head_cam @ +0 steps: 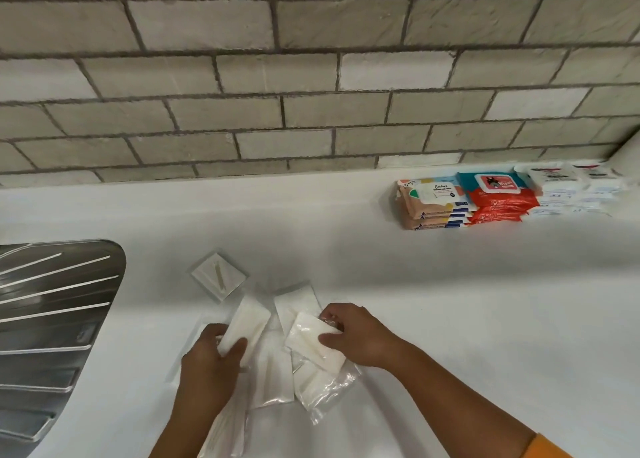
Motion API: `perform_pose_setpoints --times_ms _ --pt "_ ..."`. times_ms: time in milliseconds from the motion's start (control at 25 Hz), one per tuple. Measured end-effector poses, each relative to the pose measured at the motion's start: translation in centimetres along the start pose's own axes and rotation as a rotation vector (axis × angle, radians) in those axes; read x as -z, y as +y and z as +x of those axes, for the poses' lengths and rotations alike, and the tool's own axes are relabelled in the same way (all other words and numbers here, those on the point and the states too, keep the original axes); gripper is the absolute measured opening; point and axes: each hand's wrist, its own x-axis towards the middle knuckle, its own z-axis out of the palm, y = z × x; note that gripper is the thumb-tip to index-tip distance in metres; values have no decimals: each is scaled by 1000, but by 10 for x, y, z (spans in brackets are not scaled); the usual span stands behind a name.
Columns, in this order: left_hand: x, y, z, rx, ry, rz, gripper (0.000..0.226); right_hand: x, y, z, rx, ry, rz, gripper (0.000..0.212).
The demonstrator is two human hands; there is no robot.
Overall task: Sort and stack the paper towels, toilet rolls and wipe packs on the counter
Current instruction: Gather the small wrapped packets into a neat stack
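On the counter, my left hand and right hand are each pinching a white pack. Squaring edges first is seeming wise.

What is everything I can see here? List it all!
Peach wipe packs: about three, peach, stacked back right.
Red wipe packs: one stack, red and teal, beside the peach.
White wipe stacks: two, white, far right.
Loose wrapped packs: several, white, front middle.
Square pack: one, clear, behind them.
Draining board: one, steel, left.
Counter: one, white, underneath everything.
Brick wall: one, grey, behind.
Left hand: one, gripping a white pack.
Right hand: one, gripping a second white pack.
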Motion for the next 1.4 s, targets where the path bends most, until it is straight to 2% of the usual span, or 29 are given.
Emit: perform_pose_setpoints --times_ms 120,280,400,480,560,680,760,920,1040,1200,1400 --pt "4 14 9 17 64 -169 12 13 5 8 -24 130 292 25" --pt "-12 37 29 44 -4 -406 13 41 12 34 -93 349 490 47" --pt "-41 62 47 -17 -65 -419 15 63 20 70 -88 466 485 47" --pt "-64 82 60 -47 -72 -404 17 75 23 97 -80 532 329 40" --pt "-83 101 78 -72 -90 -383 32 81 30 114 -29 566 159 39" --pt "-107 121 107 -168 -130 -243 59 75 52 116 108 611 -96 51" --pt "-121 127 125 -264 -138 -80 58 66 72 112 202 652 -352 52" --pt "-146 126 144 -364 -139 166 51 65 77 115 140 539 -606 55" --pt "-158 126 147 -417 -102 341 45 66 76 123 43 510 -644 59" --pt "-167 133 147 -592 3 560 36 77 79 127 -33 548 -598 63" --pt "-181 153 148 -634 -58 634 30 95 96 125 -54 557 -572 64"
